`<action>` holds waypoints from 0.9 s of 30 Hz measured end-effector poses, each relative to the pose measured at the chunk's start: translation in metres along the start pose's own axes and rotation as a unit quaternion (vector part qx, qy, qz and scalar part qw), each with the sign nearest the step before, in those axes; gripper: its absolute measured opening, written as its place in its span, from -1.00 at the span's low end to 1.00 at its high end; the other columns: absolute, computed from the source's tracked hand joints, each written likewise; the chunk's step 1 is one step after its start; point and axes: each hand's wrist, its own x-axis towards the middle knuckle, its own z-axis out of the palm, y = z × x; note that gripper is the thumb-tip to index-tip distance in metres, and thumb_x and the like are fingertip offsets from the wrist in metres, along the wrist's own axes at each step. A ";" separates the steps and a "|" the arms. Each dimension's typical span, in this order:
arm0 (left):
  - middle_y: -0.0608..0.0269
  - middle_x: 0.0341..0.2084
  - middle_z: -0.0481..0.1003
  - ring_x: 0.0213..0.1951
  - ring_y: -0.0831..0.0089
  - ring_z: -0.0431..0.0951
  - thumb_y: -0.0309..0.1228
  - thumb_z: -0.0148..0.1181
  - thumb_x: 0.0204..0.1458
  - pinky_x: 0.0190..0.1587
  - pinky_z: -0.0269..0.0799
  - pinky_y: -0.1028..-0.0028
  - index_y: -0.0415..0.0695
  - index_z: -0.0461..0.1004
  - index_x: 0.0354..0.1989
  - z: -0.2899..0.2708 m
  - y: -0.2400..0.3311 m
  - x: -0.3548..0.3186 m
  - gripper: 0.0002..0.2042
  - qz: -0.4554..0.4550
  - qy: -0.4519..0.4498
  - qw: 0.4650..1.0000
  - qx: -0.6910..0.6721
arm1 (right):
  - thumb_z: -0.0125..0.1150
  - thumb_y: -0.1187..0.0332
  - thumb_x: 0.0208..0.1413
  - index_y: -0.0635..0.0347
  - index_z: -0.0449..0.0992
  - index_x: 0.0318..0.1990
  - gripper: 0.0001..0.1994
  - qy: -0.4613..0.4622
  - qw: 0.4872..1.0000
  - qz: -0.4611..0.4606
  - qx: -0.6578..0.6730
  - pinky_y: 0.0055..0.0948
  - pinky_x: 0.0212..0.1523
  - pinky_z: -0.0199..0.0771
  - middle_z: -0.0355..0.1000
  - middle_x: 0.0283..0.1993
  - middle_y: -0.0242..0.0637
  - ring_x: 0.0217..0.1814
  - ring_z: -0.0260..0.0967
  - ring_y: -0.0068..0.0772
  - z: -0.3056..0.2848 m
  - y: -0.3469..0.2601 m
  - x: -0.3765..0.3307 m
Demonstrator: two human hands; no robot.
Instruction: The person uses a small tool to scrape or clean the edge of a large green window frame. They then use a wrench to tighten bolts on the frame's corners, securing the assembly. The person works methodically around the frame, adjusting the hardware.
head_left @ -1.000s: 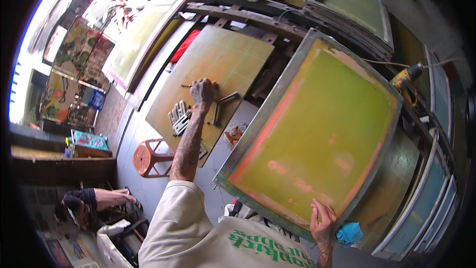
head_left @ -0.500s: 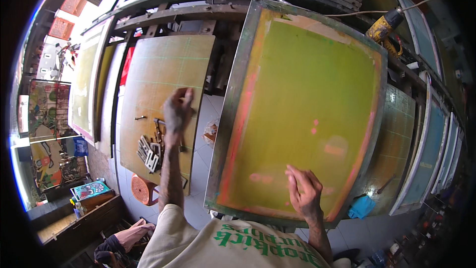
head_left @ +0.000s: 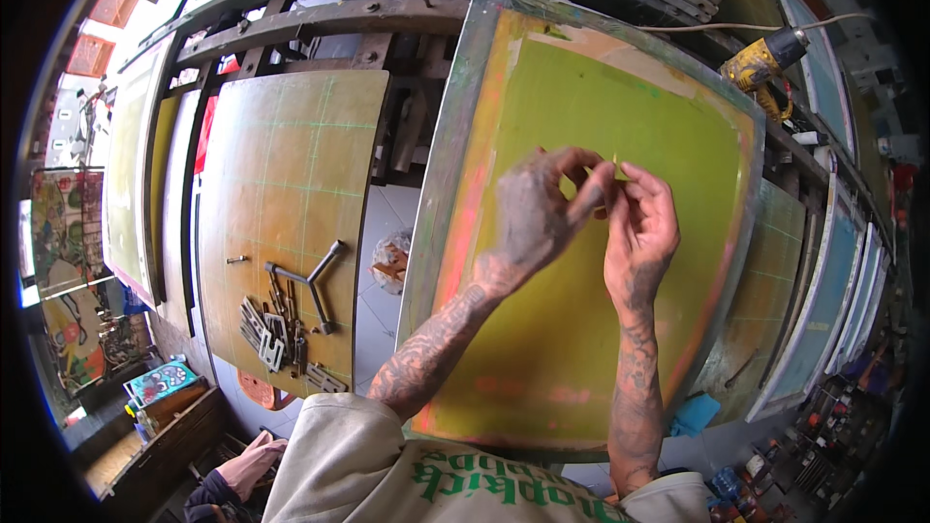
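Note:
Both my hands meet above a large screen-printing frame [head_left: 581,349] with yellow-green mesh and pink-stained edges. My left hand [head_left: 538,208] bends its fingers into a pinch, the tips close to those of the other hand. Beside it my right hand [head_left: 644,232] is also closed at the fingertips, thumb toward the left. A tiny thin sliver shows between the fingertips; it is too small to name. On the board [head_left: 291,165] to the left lie a three-armed socket wrench [head_left: 310,281], a small bolt [head_left: 237,260] and several metal brackets [head_left: 266,334].
A yellow-and-black heat gun [head_left: 760,63] rests at the upper right with its cord trailing. A blue cloth [head_left: 696,414] lies by the frame's lower right corner. Other screens [head_left: 823,291] line the right side. An orange stool [head_left: 262,389] stands under the left board.
My left hand has moved from over the left board to the right, above the screen. My right hand has risen from the screen's lower part to meet it. The socket wrench is now uncovered.

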 end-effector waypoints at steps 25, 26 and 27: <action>0.16 0.19 0.31 0.18 0.09 0.25 -0.29 0.46 -0.15 0.21 0.20 0.15 0.02 0.53 -0.07 -0.067 -0.073 0.014 -0.59 0.054 0.096 0.962 0.248 | 0.25 0.55 0.06 0.24 0.55 -0.29 -0.94 -0.120 0.927 -0.230 -0.272 -0.32 -0.36 0.38 0.45 -0.37 -0.26 -0.40 0.43 -0.21 0.060 0.035 0.064; 0.15 0.19 0.30 0.18 0.08 0.25 -0.29 0.45 -0.14 0.21 0.21 0.16 0.02 0.52 -0.08 -0.067 -0.073 0.014 -0.60 0.051 0.097 0.964 0.244 | 0.25 0.54 0.06 0.22 0.55 -0.30 -0.94 -0.133 0.926 -0.227 -0.269 -0.29 -0.37 0.34 0.45 -0.37 -0.27 -0.41 0.42 -0.19 0.059 0.034 0.063; 0.15 0.19 0.30 0.18 0.08 0.25 -0.30 0.45 -0.14 0.21 0.21 0.16 0.02 0.52 -0.08 -0.068 -0.072 0.014 -0.60 0.053 0.098 0.963 0.244 | 0.25 0.54 0.05 0.21 0.54 -0.30 -0.93 -0.146 0.926 -0.224 -0.267 -0.26 -0.37 0.31 0.44 -0.37 -0.28 -0.41 0.41 -0.17 0.058 0.032 0.063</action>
